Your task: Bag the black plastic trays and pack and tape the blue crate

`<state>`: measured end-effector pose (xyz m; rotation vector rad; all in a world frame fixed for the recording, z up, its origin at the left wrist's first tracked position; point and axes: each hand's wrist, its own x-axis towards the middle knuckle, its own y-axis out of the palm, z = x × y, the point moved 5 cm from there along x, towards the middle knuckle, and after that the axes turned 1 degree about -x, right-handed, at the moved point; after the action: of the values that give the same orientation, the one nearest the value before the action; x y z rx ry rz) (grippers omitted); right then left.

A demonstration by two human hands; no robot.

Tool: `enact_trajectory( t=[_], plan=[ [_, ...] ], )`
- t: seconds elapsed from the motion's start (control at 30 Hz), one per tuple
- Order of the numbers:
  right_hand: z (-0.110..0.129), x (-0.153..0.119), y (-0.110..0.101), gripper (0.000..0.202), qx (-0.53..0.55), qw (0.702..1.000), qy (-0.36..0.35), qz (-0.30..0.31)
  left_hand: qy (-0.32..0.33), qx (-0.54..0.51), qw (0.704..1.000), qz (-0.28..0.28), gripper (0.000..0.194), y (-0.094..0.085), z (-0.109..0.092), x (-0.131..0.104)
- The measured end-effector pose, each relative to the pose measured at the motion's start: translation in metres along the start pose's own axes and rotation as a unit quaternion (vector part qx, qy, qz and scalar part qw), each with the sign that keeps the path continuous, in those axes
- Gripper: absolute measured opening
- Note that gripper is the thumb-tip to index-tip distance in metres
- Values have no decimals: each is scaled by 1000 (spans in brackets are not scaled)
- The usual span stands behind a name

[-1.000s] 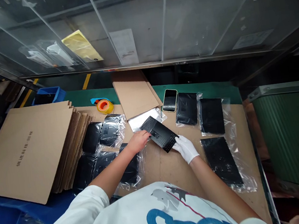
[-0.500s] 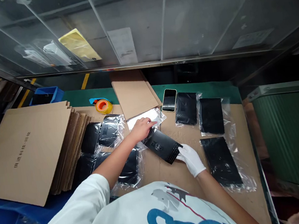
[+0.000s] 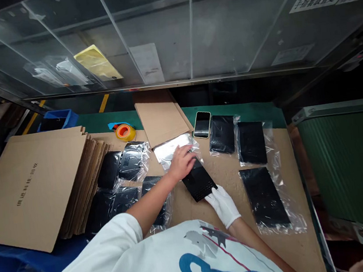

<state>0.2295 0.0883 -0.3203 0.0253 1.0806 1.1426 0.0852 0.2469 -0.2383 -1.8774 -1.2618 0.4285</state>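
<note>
A black rectangular panel (image 3: 199, 181) with rows of small holes at its near end is held at a slant above the cardboard-covered table. My right hand (image 3: 223, 205), in a white glove, grips its near right corner, with the thumb on top and the other fingers underneath. My bare left hand (image 3: 182, 163) has its bent fingers over the far end, partly hiding it. Just beyond lies a shiny silvery sheet in clear plastic (image 3: 166, 150), partly covered by my left hand.
Bagged black panels lie at right (image 3: 264, 197) and at left (image 3: 133, 161). A cardboard stack (image 3: 38, 184) stands far left. Tape (image 3: 125, 132), a phone (image 3: 202, 124), cardboard sheets (image 3: 159, 119) and a blue bin (image 3: 70, 118) sit farther back. A clear partition (image 3: 169, 36) hangs above.
The black panel has turned steeper, its near end swinging left toward my body. My right hand moved left and down with it. My left hand shifted slightly right and down. The view shifted slightly.
</note>
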Motion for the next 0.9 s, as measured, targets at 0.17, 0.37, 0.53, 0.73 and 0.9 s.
enact_trajectory(
  t=[0.17,0.37,0.53,0.73,0.9],
  plan=[
    [-7,-1,0,34,16,1000,8,-4,-458,-229,843,-163,35,-15,67,-71],
    [-9,-5,-2,36,12,1000,9,-25,-498,-346,793,-51,30,4,76,-90],
    [-5,-4,-1,37,20,1000,6,-18,-478,-418,773,15,29,20,62,-95],
    [6,10,13,39,-34,999,2,20,-452,-465,751,123,38,42,33,-120],
    [22,15,24,36,-99,995,-13,28,-447,-466,735,206,41,30,19,-142]
  ],
)
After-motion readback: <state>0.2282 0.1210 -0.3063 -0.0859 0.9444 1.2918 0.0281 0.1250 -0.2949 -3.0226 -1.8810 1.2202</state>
